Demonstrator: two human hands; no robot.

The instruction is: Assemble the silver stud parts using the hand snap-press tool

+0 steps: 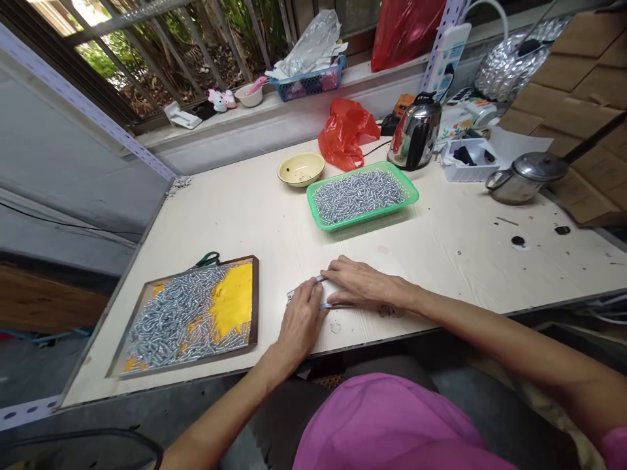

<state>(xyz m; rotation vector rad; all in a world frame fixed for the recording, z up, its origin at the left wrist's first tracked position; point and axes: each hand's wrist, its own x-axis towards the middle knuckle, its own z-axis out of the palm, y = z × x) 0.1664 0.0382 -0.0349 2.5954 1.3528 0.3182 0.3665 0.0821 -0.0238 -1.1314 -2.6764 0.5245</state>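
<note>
In front of me on the table lies a small flat metal-edged frame point(331, 292), partly hidden beneath my hands. Its left end shows past my left hand point(302, 314), whose bent fingers are closed on it. From the right, my right hand point(365, 282) reaches over it, fingers at the far edge and thumb toward the near edge. Left of my hands is a shallow tray point(255, 300) with a yellow bottom, holding many small silvery metal pins point(181, 320). Beyond my hands, a green plastic basket point(363, 220) is full of similar pins.
Green-handled scissors point(209, 258) lie behind the tray. A cream bowl point(300, 170), red plastic bag point(347, 134), electric kettle point(415, 134), white box point(469, 171) and metal teapot point(526, 179) stand toward the back. Small scraps point(519, 242) dot the right side.
</note>
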